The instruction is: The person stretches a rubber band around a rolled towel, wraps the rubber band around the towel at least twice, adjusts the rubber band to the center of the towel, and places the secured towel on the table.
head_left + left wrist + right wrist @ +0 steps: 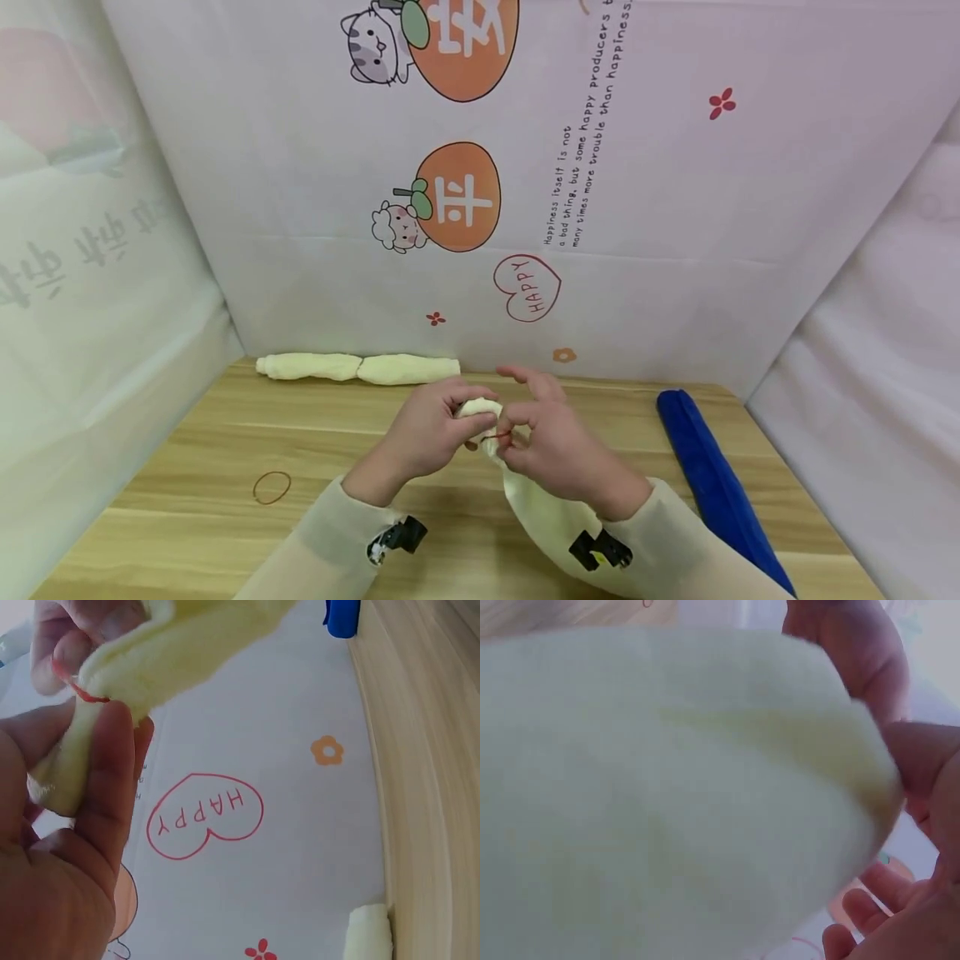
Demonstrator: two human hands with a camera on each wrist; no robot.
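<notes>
A pale yellow cloth roll (536,512) hangs down toward me from between both hands. My left hand (427,429) grips its narrow upper end, the thumb lying across it. In the left wrist view a red rubber band (90,697) crosses the gathered cloth (187,656) just beyond the left fingers. My right hand (558,450) pinches that band between thumb and forefinger, its other fingers spread. From the right wrist, the blurred cloth (667,802) fills most of the view and hides the band.
Along the back of the wooden table (375,433) lies another pale yellow roll (307,367), cinched near its middle. A loose reddish rubber band (272,472) is at left, a blue cloth roll (712,475) at right. A printed white sheet (637,317) stands behind.
</notes>
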